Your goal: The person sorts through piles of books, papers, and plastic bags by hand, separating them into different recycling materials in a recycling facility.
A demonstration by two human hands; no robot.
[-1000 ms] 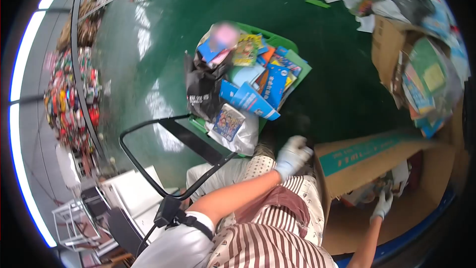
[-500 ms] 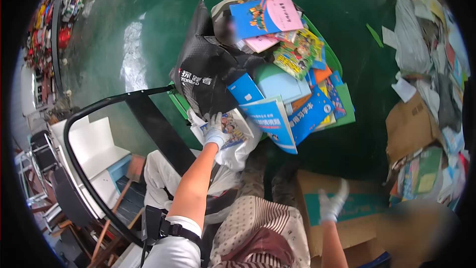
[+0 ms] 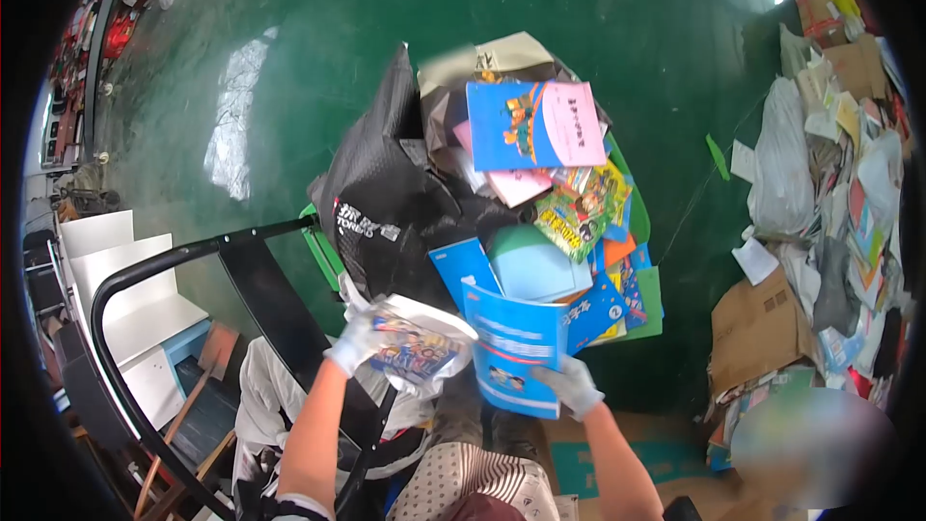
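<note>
A bagged picture book point(image 3: 417, 349), colourful cover inside a clear-white plastic wrap, sits at the near left edge of the book pile, just in front of the black bag. The left hand point(image 3: 355, 342), in a white glove, is clenched on the left side of this wrap, forearm rising from the lower frame. Just beside it to the right lies a blue booklet point(image 3: 511, 352), tilted toward the viewer with its lower edge hanging over the pile's front. The right hand point(image 3: 571, 386), also gloved, grasps the booklet's lower right corner, fingers curled under the cover.

Both items rest against a heap of books point(image 3: 559, 222) in blue, orange, green and pink, stacked loosely on a green cart point(image 3: 640, 222). A large blue-and-pink book point(image 3: 535, 124) crowns the heap. A black plastic bag point(image 3: 381, 203) with white lettering slumps on the cart's left half. The cart's black tubular handle point(image 3: 154, 260) curves down the left side. The cart stands on a glossy green floor point(image 3: 405, 29). At far right lies a jumble of paper, bags and flattened cardboard point(image 3: 757, 328). White furniture point(image 3: 125, 299) stands at the left edge.
</note>
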